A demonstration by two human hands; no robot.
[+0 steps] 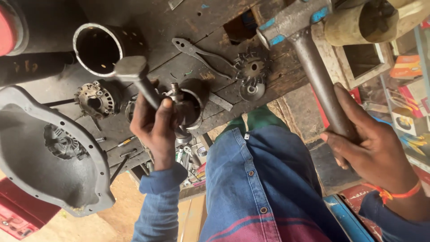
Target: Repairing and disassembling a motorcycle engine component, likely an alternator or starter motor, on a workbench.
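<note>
Steel hammer (pixel 309 49) gripped tight in right hand (pixel 367 148); left hand (pixel 154 123) closed around smaller hammer (pixel 139 76) above workbench (pixel 188 22).

Soft, even daylight with weak shadows and no glare. The edges bend outward, and the hammer (pixel 309 49) nearest the camera looks slightly blurred.

One head-worn camera, looking steeply down at your own lap and workbench.

You are viewing from your head, close in, facing down past your blue denim shirt front (pixel 264 179) onto the dark, scarred wooden workbench (pixel 215 22) just ahead. Your left hand (pixel 154 123) is sitting near the centre and your right hand (pixel 371 152) is filling the lower right edge. No second view is sharing the scene.
</note>
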